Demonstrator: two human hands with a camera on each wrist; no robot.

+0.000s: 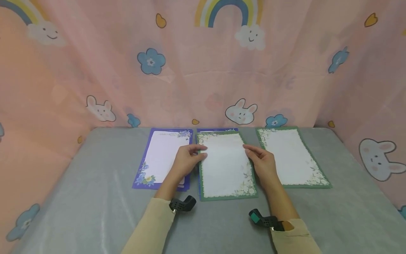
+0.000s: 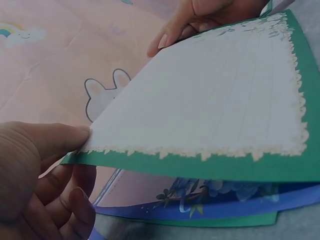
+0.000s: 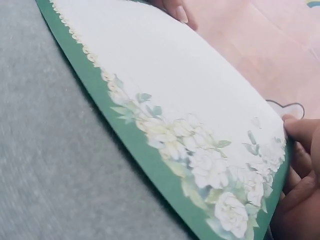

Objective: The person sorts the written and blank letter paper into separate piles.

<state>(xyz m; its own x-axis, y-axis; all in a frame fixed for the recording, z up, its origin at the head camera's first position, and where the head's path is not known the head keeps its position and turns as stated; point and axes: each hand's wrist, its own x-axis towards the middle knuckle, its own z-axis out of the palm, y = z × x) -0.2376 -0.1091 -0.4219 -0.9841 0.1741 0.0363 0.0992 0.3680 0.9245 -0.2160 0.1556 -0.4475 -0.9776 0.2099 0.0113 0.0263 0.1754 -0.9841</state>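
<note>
A sheet of stationery paper (image 1: 226, 169) with a green border and white flowers is held between both hands. My left hand (image 1: 185, 160) pinches its left edge, thumb on top and fingers underneath, as the left wrist view shows. My right hand (image 1: 265, 164) pinches the right edge, thumb above. The sheet bows and is raised over a blue-purple bordered sheet (image 2: 165, 212), with a strip of green paper (image 2: 240, 220) under that. In the head view, the purple sheet's top edge (image 1: 217, 129) shows behind the held one.
On the left lie purple-bordered sheets (image 1: 153, 151) with blue flowers, slightly fanned. A green-bordered sheet (image 1: 290, 155) lies on the right. All rest on a grey-covered table (image 1: 95, 197). A pink printed curtain (image 1: 190, 88) hangs behind it and at the sides.
</note>
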